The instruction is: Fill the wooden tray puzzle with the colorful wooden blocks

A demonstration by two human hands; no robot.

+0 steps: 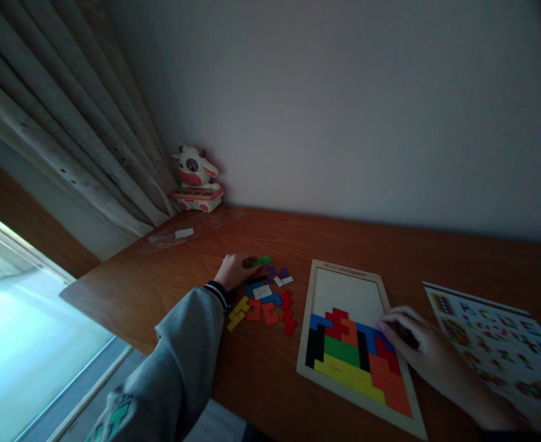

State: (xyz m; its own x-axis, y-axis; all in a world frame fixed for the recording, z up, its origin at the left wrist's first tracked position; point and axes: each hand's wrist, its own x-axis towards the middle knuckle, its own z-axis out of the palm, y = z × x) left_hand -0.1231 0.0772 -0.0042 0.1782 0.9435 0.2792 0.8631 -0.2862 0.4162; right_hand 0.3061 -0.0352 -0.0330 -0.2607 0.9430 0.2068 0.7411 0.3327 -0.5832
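My left hand (237, 271) reaches into a loose pile of coloured puzzle pieces, its fingers closed at a green puzzle piece (263, 261). Close by lie purple, white, blue, orange, yellow and red pieces, such as a red zigzag piece (288, 313). To the right is a wooden puzzle board (303, 353), its lower part filled with fitted pieces and its upper part bare. My right hand (411, 337) rests over the board's right edge, thumb and forefinger brought together beside a blue piece (366, 334). Anything between those fingertips is hidden.
A printed sheet with coloured pictures (495, 344) lies at the right, partly under my right forearm. A cow toy with a keyboard (198, 178) stands at the back left corner. Clear plastic wrapping (164, 239) lies before it. The table (127, 288) ends at the left near a curtain (67, 123).
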